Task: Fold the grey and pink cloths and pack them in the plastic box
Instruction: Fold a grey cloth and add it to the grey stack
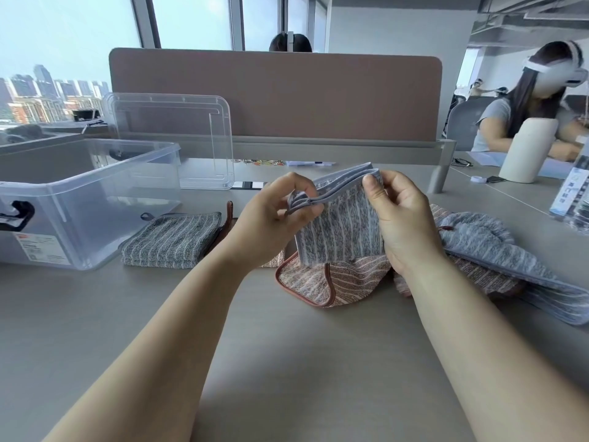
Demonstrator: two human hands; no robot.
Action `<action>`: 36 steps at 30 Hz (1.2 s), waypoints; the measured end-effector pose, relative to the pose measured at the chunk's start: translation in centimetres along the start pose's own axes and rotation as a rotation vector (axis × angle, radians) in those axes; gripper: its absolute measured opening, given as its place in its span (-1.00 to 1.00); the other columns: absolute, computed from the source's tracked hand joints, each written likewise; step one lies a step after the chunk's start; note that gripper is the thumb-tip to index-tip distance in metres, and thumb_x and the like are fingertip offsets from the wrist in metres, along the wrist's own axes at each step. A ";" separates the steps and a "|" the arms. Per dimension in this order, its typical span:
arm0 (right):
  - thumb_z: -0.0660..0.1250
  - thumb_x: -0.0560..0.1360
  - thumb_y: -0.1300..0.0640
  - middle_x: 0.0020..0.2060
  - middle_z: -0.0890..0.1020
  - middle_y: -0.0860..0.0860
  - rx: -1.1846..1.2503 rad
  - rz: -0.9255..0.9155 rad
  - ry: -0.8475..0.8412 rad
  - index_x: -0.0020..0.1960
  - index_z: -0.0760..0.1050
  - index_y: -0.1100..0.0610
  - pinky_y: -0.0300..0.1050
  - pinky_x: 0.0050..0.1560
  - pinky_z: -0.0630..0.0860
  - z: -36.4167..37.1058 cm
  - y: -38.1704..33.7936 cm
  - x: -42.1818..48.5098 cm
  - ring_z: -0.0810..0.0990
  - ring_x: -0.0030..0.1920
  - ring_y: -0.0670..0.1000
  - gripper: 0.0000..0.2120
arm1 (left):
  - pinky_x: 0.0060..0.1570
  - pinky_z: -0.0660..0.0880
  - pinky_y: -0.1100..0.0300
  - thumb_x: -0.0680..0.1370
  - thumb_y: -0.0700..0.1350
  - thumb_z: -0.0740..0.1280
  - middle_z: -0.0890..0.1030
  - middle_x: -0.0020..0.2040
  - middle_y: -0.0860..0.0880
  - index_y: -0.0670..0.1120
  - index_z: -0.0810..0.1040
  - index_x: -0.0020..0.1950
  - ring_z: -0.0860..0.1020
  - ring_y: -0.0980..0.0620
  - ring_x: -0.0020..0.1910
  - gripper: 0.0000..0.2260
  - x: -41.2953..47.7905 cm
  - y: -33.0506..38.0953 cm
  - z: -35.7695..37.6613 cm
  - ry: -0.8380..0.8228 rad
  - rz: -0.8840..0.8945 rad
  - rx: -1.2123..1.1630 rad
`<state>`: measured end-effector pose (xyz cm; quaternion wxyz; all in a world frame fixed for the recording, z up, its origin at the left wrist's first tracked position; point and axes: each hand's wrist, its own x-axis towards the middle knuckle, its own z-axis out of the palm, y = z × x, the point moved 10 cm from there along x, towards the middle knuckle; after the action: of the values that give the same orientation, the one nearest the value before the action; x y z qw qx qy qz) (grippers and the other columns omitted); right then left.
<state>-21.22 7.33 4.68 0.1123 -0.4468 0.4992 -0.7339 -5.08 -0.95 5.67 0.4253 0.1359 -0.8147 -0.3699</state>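
Head view: one look down over both forearms at a desk.
Held grey cloth [341, 231]: striped, doubled so that its bound edges run together along the top; lifted off the table and hanging just over the pink cloth, between the two hands.
Left hand [271, 218]: pinches the top left corner of the held grey cloth, fingers curled round the layered edge.
Right hand [401, 218]: grips the top right corner, thumb on the near face, fingers behind.
Pink cloth [318, 282]: brown-edged, lying crumpled on the table under the held grey cloth.
Folded grey cloth [172, 240]: a neat square flat on the table, just beside the box's near right corner.
Loose grey cloths [478, 237]: heaped unfolded to the right, partly over the pink cloth.
Plastic box [105, 212]: clear, open, on the table at left; no cloth shows inside it.
Lid [172, 135]: clear, upright behind the box, against the divider.
Table [302, 362]: grey, bare between the forearms.
Divider [274, 97]: brown panel across the desk's far edge.
Person [516, 110]: seated at right, wearing a white headset.
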 end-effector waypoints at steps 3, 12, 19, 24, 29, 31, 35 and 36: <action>0.34 0.53 0.08 -0.22 0.57 -0.14 0.006 0.004 0.020 -0.06 0.55 -0.02 -0.35 -0.04 0.43 -0.2 0.0 0.0 0.50 -0.16 -0.21 -0.98 | -0.05 0.50 0.05 0.42 0.10 0.40 0.60 0.01 -0.10 0.22 0.50 -0.15 0.57 -0.14 -0.07 -0.90 0.1 -0.8 0.0 0.001 -0.030 0.048; 0.39 0.48 0.18 -0.27 0.56 -0.09 0.037 -0.013 0.042 -0.13 0.53 0.07 -0.37 -0.08 0.47 -0.3 -0.8 -0.3 0.50 -0.23 -0.22 -0.94 | -0.18 0.52 0.24 0.38 -0.11 0.52 0.65 -0.21 0.01 -0.09 0.60 -0.28 0.56 0.15 -0.28 -0.87 -0.1 -1.7 -2.8 0.252 -0.147 -0.078; 0.41 0.47 0.17 -0.31 0.52 -0.09 0.026 -0.034 0.083 -0.19 0.50 0.05 -0.38 -0.17 0.42 -0.2 -1.0 -0.5 0.45 -0.29 -0.20 -0.89 | -0.11 0.56 0.15 0.33 -0.20 0.53 0.64 -0.19 -0.06 -0.13 0.45 -0.12 0.61 0.05 -0.21 -0.71 -0.4 -2.1 -3.1 0.335 -0.183 -0.437; 0.41 0.46 0.17 -0.27 0.55 -0.07 0.119 0.035 0.133 -0.16 0.52 0.06 -0.37 -0.10 0.45 -0.7 -0.2 -0.3 0.49 -0.23 -0.19 -0.91 | -0.06 0.50 0.20 0.40 0.03 0.44 0.64 -0.12 -0.01 -0.14 0.59 0.09 0.59 0.07 -0.14 -0.65 -1.0 -4.1 1.0 -0.043 -0.441 -0.587; 0.42 0.41 0.16 -0.35 0.58 -0.19 0.154 0.114 -0.057 -0.13 0.52 0.05 -0.36 -0.24 0.40 1.1 -0.2 -0.6 0.50 -0.31 -0.24 -0.91 | 0.09 0.52 -0.02 0.51 0.03 0.36 0.61 -0.02 -0.08 -0.10 0.57 0.07 0.57 -0.08 0.01 -0.75 -0.8 -5.3 -0.1 0.119 -0.458 -0.615; 0.42 0.31 0.08 -0.35 0.58 -0.19 0.140 0.219 -0.222 -0.15 0.52 0.03 -0.27 -0.28 0.31 2.5 0.5 -1.3 0.45 -0.31 -0.16 -0.85 | 0.23 0.44 -0.20 0.53 0.04 0.32 0.60 0.10 -0.14 -0.11 0.53 0.18 0.57 -0.15 0.15 -0.69 -0.8 -5.4 -1.2 0.211 -0.453 -0.642; 0.43 0.21 -0.06 -0.23 0.63 -0.15 0.020 0.376 -0.446 -0.13 0.59 0.02 -0.15 -0.05 0.45 4.3 2.3 -2.9 0.54 -0.17 -0.13 -0.73 | 0.05 0.55 -0.22 0.57 0.02 0.29 0.59 0.19 -0.15 -0.09 0.50 0.25 0.58 -0.17 0.17 -0.70 -1.1 -5.5 -2.6 0.359 -0.459 -0.697; 0.44 0.20 -0.09 -0.18 0.65 -0.12 -0.017 0.378 -0.446 -0.11 0.61 0.03 -0.11 0.00 0.48 4.5 2.6 -3.0 0.56 -0.11 -0.11 -0.68 | 0.00 0.58 -0.19 0.58 0.00 0.28 0.60 0.16 -0.13 -0.09 0.49 0.25 0.59 -0.15 0.15 -0.71 -1.2 -5.4 -2.7 0.373 -0.458 -0.704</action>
<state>-16.81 5.09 1.33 0.3503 -0.4970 0.5427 -0.5795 -2.78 -5.32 2.10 0.4923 0.2241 -0.4979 -0.6779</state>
